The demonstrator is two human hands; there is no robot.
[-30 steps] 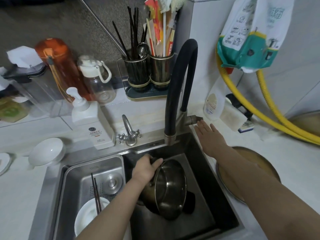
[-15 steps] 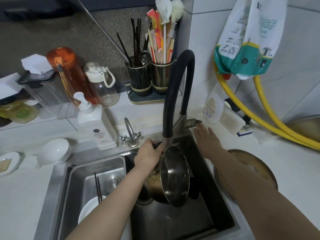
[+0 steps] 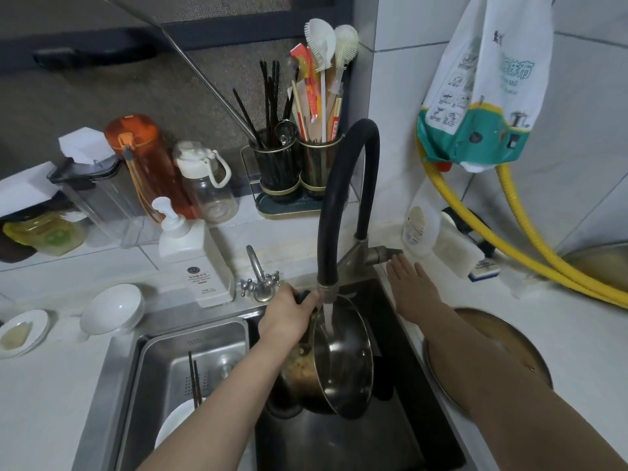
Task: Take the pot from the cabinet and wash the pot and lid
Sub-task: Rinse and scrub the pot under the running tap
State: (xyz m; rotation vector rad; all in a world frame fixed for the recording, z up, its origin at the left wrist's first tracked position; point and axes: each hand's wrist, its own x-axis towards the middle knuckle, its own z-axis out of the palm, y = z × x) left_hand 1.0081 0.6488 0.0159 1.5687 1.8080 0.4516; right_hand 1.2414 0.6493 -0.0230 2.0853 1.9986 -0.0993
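A steel pot (image 3: 343, 363) is tipped on its side over the dark sink basin (image 3: 401, 433), its mouth facing right. My left hand (image 3: 289, 316) grips its black handle at the rim. Water runs from the black faucet (image 3: 339, 205) onto the pot's rim. My right hand (image 3: 409, 288) lies flat with fingers spread, fingertips at the faucet lever (image 3: 384, 253). A round steel lid or pan (image 3: 509, 348) rests on the counter under my right forearm.
The left steel basin (image 3: 163, 362) holds chopsticks and a white plate. A soap dispenser (image 3: 197, 263), small tap (image 3: 260, 278), white bowl (image 3: 114, 312), bottles and utensil holders (image 3: 299, 171) stand behind the sink. A yellow hose (image 3: 530, 260) crosses the right counter.
My left hand lifted the pot up under the spout. Water now flows from the faucet. My right hand stays at the lever.
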